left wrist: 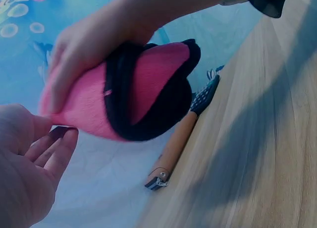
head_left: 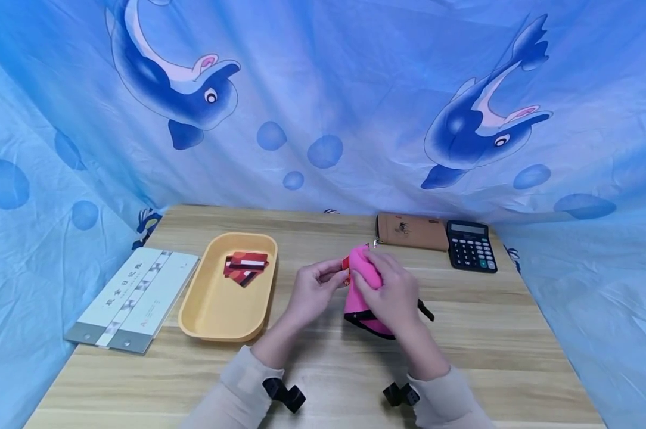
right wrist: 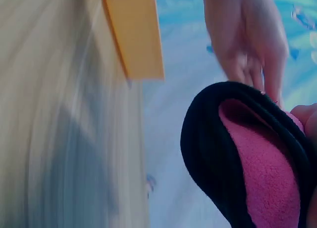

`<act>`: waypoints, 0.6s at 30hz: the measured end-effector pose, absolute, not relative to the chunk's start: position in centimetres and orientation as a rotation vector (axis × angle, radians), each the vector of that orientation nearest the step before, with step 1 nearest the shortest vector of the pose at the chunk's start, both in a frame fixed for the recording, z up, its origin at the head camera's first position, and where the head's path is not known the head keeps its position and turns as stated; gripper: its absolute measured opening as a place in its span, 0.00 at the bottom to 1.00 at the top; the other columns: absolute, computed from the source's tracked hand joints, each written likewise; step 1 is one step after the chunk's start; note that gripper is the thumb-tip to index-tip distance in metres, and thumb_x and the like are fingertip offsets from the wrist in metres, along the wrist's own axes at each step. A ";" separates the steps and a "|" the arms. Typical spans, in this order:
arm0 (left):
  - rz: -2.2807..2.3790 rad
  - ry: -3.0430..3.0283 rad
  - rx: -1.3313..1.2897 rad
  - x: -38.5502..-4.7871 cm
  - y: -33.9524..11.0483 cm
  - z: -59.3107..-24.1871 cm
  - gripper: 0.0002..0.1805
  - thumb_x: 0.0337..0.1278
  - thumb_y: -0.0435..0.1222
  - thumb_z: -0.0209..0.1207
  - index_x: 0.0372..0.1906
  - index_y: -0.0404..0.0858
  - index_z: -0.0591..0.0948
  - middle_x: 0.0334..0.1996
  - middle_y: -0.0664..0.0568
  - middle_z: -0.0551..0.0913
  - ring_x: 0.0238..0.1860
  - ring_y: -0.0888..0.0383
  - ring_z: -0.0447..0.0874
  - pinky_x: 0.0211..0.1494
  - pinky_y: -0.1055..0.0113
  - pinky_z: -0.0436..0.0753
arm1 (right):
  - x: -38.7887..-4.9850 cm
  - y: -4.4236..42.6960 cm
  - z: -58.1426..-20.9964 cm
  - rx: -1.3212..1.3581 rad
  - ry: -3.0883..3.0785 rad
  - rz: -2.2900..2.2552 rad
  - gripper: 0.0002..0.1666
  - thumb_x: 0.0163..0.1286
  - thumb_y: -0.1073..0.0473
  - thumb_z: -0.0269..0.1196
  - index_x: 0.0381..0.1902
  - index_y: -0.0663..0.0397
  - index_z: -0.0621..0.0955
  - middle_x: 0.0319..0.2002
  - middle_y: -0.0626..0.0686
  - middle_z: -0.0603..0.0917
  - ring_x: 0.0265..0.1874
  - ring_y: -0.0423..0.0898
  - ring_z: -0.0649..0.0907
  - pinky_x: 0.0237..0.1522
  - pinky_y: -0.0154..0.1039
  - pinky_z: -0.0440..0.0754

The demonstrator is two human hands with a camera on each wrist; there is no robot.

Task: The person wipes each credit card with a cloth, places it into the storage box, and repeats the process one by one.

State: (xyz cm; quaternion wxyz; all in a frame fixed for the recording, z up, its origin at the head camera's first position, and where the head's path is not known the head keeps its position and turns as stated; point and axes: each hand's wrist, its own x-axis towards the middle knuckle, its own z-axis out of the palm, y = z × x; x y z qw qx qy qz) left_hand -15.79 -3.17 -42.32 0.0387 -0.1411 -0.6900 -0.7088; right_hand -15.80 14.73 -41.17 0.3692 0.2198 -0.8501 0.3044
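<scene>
A pink fabric pouch [head_left: 357, 296] with black trim is held above the table near its middle. My right hand [head_left: 393, 289] grips it from the right, fingers wrapped over its upper part. On the other side, my left hand [head_left: 317, 287] pinches its far edge between thumb and fingers, where a small red piece [head_left: 345, 263] shows. In the left wrist view the pouch [left wrist: 163, 74] bulges, its black-trimmed end facing the camera. The right wrist view shows a fold opening in the pink cloth [right wrist: 267, 173]. What lies inside is hidden.
A yellow tray [head_left: 223, 313] with several red cards [head_left: 246, 265] stands to the left. Beside it lies a grey-white booklet [head_left: 135, 298]. At the back right are a brown wallet [head_left: 419, 233] and a black calculator [head_left: 471, 245]. A blue dolphin curtain [head_left: 376, 119] surrounds the wooden table [head_left: 489, 333].
</scene>
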 end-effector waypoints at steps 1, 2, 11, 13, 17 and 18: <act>-2.173 -2.109 -0.453 -15.8 -3.2 -42.3 0.16 0.66 0.24 0.61 0.56 0.24 0.81 0.47 0.34 0.87 0.44 0.45 0.90 0.48 0.63 0.88 | -15.6 14.3 -41.1 0.585 -2.176 0.780 0.24 0.57 0.54 0.75 0.50 0.59 0.87 0.40 0.58 0.89 0.28 0.52 0.87 0.21 0.44 0.83; -2.176 -2.099 -0.473 -15.8 -3.3 -42.4 0.16 0.66 0.24 0.60 0.57 0.24 0.80 0.48 0.34 0.86 0.45 0.44 0.89 0.49 0.63 0.88 | -15.4 14.0 -41.0 0.603 -2.170 0.777 0.23 0.57 0.54 0.75 0.49 0.59 0.87 0.39 0.57 0.89 0.27 0.51 0.87 0.20 0.42 0.83; -2.163 -2.096 -0.512 -15.8 -3.9 -42.6 0.15 0.67 0.24 0.59 0.57 0.25 0.81 0.47 0.34 0.87 0.45 0.45 0.89 0.49 0.64 0.88 | -15.0 13.2 -41.2 0.616 -2.129 0.846 0.21 0.56 0.59 0.76 0.48 0.58 0.88 0.38 0.57 0.89 0.27 0.51 0.87 0.20 0.43 0.83; -2.151 -2.097 -0.496 -15.8 -3.9 -42.7 0.14 0.66 0.24 0.61 0.54 0.25 0.83 0.44 0.35 0.87 0.42 0.47 0.89 0.48 0.64 0.89 | -15.2 13.6 -41.4 0.595 -2.144 0.844 0.21 0.56 0.58 0.76 0.48 0.58 0.87 0.39 0.57 0.89 0.29 0.51 0.87 0.22 0.43 0.85; -2.150 -2.085 -0.477 -15.5 -3.9 -42.6 0.12 0.65 0.25 0.62 0.51 0.24 0.84 0.40 0.35 0.88 0.37 0.52 0.89 0.43 0.65 0.89 | -15.5 15.0 -41.4 0.432 -2.191 0.808 0.23 0.56 0.58 0.77 0.50 0.57 0.87 0.40 0.57 0.89 0.33 0.53 0.88 0.27 0.47 0.86; -2.155 -2.079 -0.469 -15.4 -3.9 -42.6 0.12 0.65 0.25 0.63 0.50 0.24 0.84 0.39 0.35 0.88 0.36 0.53 0.89 0.42 0.66 0.89 | -15.6 15.3 -41.3 0.384 -2.200 0.797 0.23 0.56 0.58 0.77 0.50 0.57 0.87 0.41 0.57 0.89 0.34 0.53 0.88 0.28 0.48 0.86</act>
